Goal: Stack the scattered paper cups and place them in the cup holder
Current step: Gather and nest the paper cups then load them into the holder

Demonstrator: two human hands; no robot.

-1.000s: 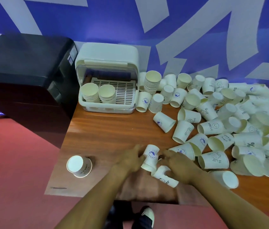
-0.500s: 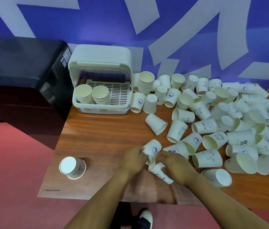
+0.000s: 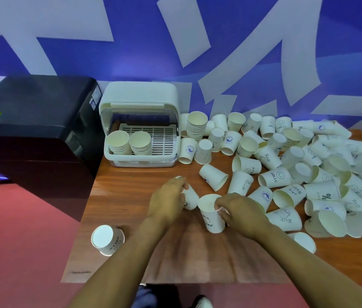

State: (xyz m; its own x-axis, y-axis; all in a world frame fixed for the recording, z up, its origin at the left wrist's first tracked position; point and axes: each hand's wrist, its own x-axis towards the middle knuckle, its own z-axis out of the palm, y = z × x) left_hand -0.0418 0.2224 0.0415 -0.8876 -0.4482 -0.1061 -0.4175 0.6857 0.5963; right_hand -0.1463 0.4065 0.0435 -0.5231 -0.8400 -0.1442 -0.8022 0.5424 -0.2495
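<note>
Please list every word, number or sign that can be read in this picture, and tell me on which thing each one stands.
"HELLO": cup lying mid-table with a smiley.
"HELLO": upside-down cup at the table's near left corner.
"HELLO": upright cup at the back by the wall.
"HI": cup lying beside the right forearm.
"%": cup lying at the right.
Too blurred to read: round blue logos on several cups, the print on the cup in the right hand, and the black machine's stickers.

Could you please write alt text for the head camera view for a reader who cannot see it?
A person's left hand and right hand each grip a paper cup over a wooden table strewn with cups. A white cup holder at the back holds two short stacks.
</note>
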